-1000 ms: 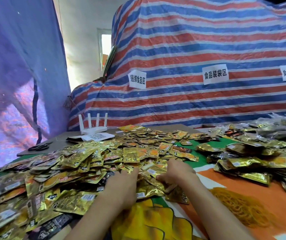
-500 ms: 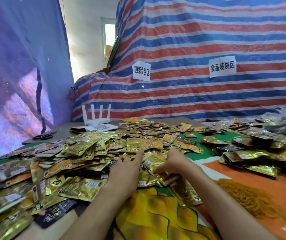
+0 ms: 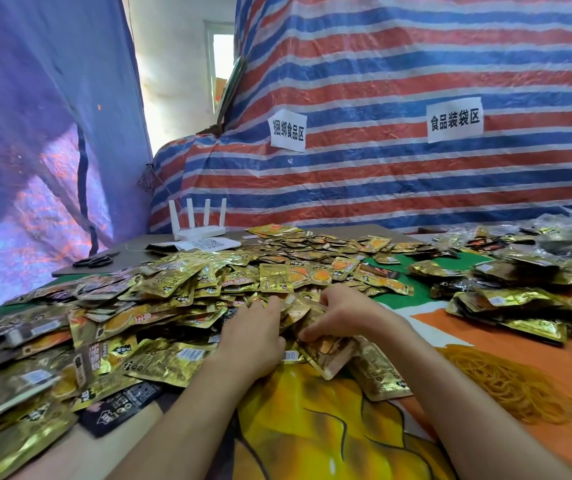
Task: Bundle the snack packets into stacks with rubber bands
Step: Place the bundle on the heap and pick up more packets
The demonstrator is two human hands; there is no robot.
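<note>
A wide heap of gold foil snack packets (image 3: 160, 306) covers the left and middle of the table. My right hand (image 3: 343, 315) grips a small stack of gold packets (image 3: 326, 351) at the heap's near edge, fingers curled round it. My left hand (image 3: 253, 336) lies palm down beside it, fingers reaching into the packets and touching the same stack. A mound of yellow rubber bands (image 3: 495, 382) lies on the orange cloth to the right of my right forearm. Bundled gold packets (image 3: 519, 303) are piled at the right.
A white router (image 3: 199, 225) and a QR-code sheet (image 3: 208, 243) stand at the table's back, with black scissors (image 3: 95, 260) to their left. A striped tarp (image 3: 398, 98) with paper labels rises behind. Dark packets in clear bags (image 3: 568, 233) lie far right.
My right hand has pulled a stack of packets out of the heap toward me and lifted it slightly. My left hand moved in against it. The camera has tilted and drawn closer.
</note>
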